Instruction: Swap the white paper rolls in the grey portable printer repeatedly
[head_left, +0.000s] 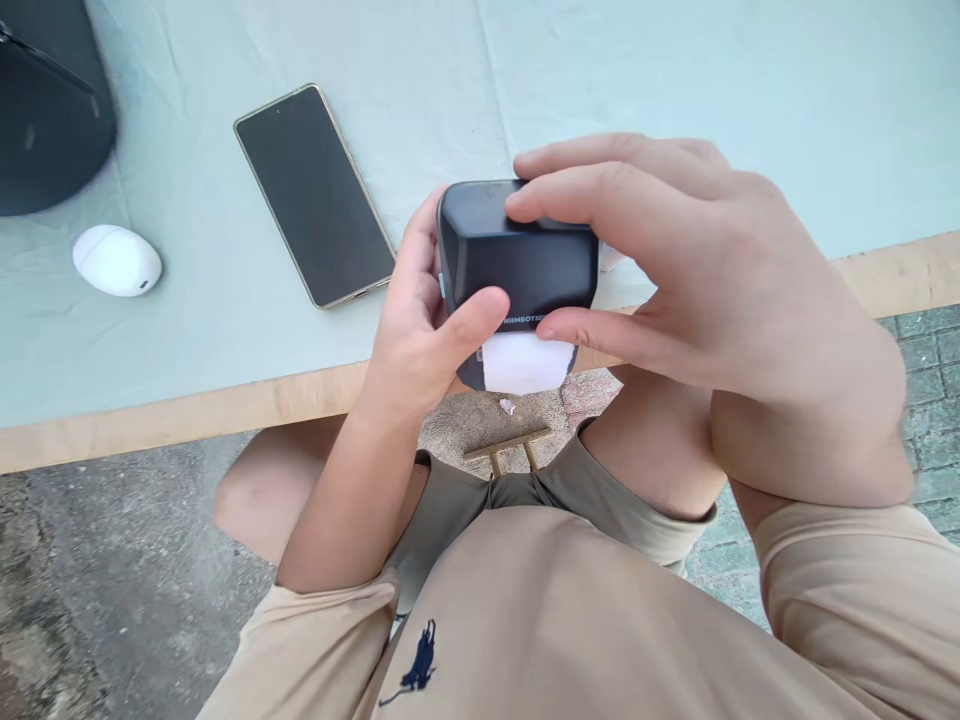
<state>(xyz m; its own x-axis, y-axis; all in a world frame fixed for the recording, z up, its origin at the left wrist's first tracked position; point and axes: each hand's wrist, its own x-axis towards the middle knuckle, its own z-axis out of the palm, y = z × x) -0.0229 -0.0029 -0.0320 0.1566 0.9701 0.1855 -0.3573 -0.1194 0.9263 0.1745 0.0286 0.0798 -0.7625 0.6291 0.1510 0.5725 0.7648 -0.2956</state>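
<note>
A black label printer [525, 270] marked NIIMBOT is held up over the near edge of the table. White label paper [528, 362] sticks out from its lower side, toward my body. My left hand [420, 310] is closed round the printer's left side, its thumb on the front face and the fingers behind. From the right, my right hand [675, 250] grips the printer's top, one fingertip on the upper face and the thumb by the lettering. The printer's underside is hidden.
A smartphone [315, 195] with a dark screen lies on the pale cloth-covered table [420, 80]. Further left are a white rounded case [117, 261] and a large black object [49, 110]. The table's wooden edge [187, 415] runs in front of my lap.
</note>
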